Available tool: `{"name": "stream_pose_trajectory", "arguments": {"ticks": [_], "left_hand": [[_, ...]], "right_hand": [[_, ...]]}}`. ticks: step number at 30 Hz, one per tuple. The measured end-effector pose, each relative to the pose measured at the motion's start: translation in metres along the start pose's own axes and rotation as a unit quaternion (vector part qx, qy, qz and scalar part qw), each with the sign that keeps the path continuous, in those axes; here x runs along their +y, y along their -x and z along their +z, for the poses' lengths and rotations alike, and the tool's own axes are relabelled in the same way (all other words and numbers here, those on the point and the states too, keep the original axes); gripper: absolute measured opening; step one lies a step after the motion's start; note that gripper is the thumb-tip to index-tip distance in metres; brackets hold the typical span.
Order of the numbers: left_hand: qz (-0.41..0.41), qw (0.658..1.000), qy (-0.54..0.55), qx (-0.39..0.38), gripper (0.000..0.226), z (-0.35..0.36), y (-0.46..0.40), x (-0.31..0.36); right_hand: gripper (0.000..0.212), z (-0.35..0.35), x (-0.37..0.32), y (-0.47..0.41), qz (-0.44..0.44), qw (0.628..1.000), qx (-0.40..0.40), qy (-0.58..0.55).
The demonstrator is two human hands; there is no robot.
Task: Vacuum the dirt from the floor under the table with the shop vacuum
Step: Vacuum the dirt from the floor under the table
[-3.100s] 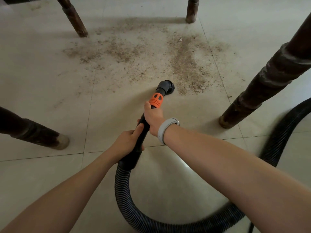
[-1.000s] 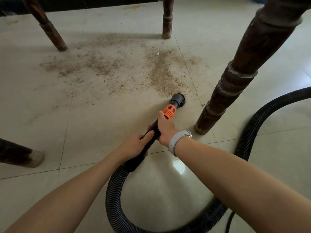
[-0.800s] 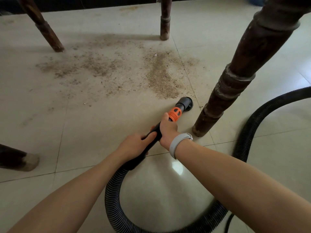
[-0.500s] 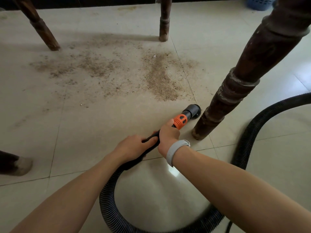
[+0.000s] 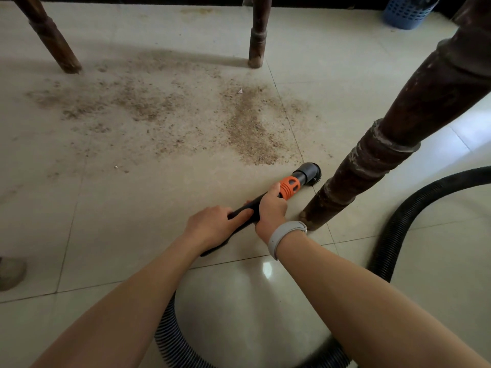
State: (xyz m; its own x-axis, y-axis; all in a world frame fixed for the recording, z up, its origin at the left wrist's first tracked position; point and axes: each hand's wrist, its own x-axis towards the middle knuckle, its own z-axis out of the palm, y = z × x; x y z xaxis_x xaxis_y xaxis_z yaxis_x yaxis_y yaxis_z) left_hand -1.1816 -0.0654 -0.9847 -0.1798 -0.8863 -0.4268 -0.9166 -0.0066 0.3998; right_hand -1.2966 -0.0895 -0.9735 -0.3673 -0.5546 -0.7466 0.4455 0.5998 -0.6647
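Observation:
Brown dirt [image 5: 249,131] is scattered over the pale floor tiles between the table legs, thickest in a patch just beyond the nozzle, with thinner dirt [image 5: 127,102] to the left. The vacuum wand ends in an orange collar [image 5: 290,187] and a round black brush nozzle [image 5: 309,173] that lies low on the floor beside the near right table leg [image 5: 372,160]. My right hand [image 5: 271,209] grips the black wand just behind the collar. My left hand [image 5: 215,225] grips the wand further back. The ribbed black hose [image 5: 170,333] loops back under my arms.
Two far table legs [image 5: 53,41] [image 5: 258,33] stand behind the dirt. Another leg's foot [image 5: 10,272] shows at the left edge. The hose [image 5: 414,216] curves away on the right. A blue basket [image 5: 406,11] stands at the far right.
The nozzle has swung right along the near edge of the dirt patch and dropped lower, ending beside the near right table leg. Both hands kept their grip on the wand.

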Motion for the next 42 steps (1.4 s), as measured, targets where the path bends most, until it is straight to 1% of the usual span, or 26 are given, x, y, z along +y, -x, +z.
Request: {"name": "stream_pose_trajectory", "arguments": {"ticks": [2, 8, 12, 16, 21, 23, 27, 30, 39, 42], "left_hand": [[0.008, 1.0, 0.009, -0.001, 0.06, 0.002, -0.001, 0.0], [0.031, 0.999, 0.027, -0.005, 0.057, 0.011, 0.0, -0.004], [0.034, 0.997, 0.055, -0.032, 0.054, 0.013, 0.004, -0.009], [0.035, 0.993, 0.089, -0.061, 0.053, 0.015, 0.009, -0.015], [0.016, 0.984, 0.144, -0.107, 0.057, 0.022, 0.014, -0.026], [0.013, 0.981, 0.152, -0.117, 0.055, 0.023, 0.018, -0.028], [0.011, 0.984, 0.141, -0.11, 0.051, 0.022, 0.024, -0.03], [0.006, 0.983, 0.152, -0.106, 0.051, 0.021, 0.028, -0.03], [-0.007, 0.983, 0.158, -0.095, 0.05, 0.017, 0.04, -0.038], [-0.015, 0.983, 0.16, -0.088, 0.05, 0.015, 0.043, -0.041]], "right_hand": [[0.036, -0.002, -0.002, 0.0, -0.008, 1.0, -0.015, -0.008], [0.039, -0.004, 0.003, -0.006, -0.003, 0.999, -0.043, -0.021], [0.036, -0.007, 0.01, -0.003, 0.006, 0.997, -0.063, -0.036], [0.038, -0.009, 0.018, -0.001, 0.025, 0.994, -0.081, -0.063], [0.038, -0.009, 0.027, 0.001, 0.057, 0.991, -0.102, -0.071], [0.039, -0.008, 0.031, 0.004, 0.068, 0.989, -0.107, -0.077], [0.04, -0.006, 0.037, 0.007, 0.075, 0.988, -0.106, -0.079], [0.042, -0.004, 0.038, 0.009, 0.08, 0.987, -0.108, -0.083], [0.037, 0.005, 0.043, 0.015, 0.087, 0.984, -0.139, -0.07], [0.039, 0.009, 0.048, 0.015, 0.086, 0.984, -0.144, -0.056]]}}
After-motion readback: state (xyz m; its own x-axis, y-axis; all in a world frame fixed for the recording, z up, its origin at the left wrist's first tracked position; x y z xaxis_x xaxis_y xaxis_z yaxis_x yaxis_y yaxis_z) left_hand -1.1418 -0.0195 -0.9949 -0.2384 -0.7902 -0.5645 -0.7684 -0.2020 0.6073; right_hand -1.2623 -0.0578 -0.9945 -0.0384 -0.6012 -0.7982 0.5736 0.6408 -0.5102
